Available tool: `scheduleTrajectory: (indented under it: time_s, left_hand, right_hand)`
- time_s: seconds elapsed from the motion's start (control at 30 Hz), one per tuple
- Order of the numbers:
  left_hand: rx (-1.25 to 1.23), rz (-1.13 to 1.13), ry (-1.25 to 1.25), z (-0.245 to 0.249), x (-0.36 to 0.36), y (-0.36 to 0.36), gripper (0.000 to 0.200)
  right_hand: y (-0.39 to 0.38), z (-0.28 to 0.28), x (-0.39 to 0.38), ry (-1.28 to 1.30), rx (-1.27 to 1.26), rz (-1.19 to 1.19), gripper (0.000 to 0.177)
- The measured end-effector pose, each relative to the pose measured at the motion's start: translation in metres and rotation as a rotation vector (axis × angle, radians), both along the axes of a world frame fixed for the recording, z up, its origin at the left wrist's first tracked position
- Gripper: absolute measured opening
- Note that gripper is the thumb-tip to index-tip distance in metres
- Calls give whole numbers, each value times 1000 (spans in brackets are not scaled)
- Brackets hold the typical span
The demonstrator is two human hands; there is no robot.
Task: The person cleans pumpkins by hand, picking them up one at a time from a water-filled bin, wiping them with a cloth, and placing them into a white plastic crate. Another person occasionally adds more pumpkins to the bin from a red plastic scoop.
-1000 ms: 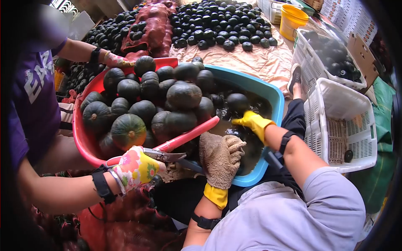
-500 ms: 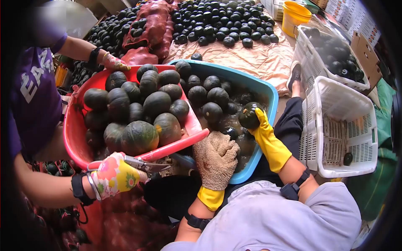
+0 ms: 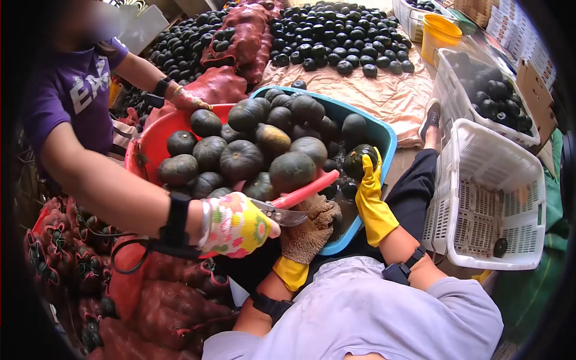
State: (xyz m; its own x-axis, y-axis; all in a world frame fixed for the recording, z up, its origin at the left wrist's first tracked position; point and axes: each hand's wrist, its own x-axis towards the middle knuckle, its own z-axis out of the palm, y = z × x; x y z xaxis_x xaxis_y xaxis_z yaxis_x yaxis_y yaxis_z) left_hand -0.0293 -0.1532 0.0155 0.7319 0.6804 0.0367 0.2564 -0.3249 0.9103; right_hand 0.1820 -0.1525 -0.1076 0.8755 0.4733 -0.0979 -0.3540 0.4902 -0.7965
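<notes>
My right hand, in a yellow rubber glove, grips a dark green pumpkin over the right side of the blue tub. My left hand wears a brown fuzzy mitt over a yellow glove and is at the tub's near edge; its fingers are partly hidden by the red basin and a blade. A co-worker's gloved hands hold the red basin, tilted over the blue tub, with many pumpkins in it. Metal shears are in the co-worker's near hand.
White crates stand on the right, the farther one holding pumpkins. Rows of pumpkins lie on a cloth behind the tub, near a yellow bucket. Red net sacks are at lower left; the co-worker leans in from the left.
The co-worker has moved the red basin right, over the blue tub, and its pumpkins have shifted towards the tub. My right hand still grips its pumpkin.
</notes>
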Motion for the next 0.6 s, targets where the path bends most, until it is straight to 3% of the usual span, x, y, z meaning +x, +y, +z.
scheduleTrajectory:
  time_s: [0.13, 0.27, 0.37, 0.43, 0.6]
  left_hand:
    - [574, -44, 326, -5, -9, 3, 51]
    - [677, -49, 377, -8, -11, 1, 50]
    - [462, 4, 349, 0, -10, -7, 58]
    - [146, -27, 236, 8, -8, -7, 60]
    - [-147, -2, -84, 30, -11, -15, 58]
  right_hand:
    - [2, 4, 0, -23, 166, -32, 64]
    - [-1, 17, -5, 6, 169, -5, 60]
    - [4, -4, 1, -114, 208, -44, 65]
    - [2, -7, 2, -117, 182, -52, 69]
    - [-24, 14, 5, -214, 159, -96, 71]
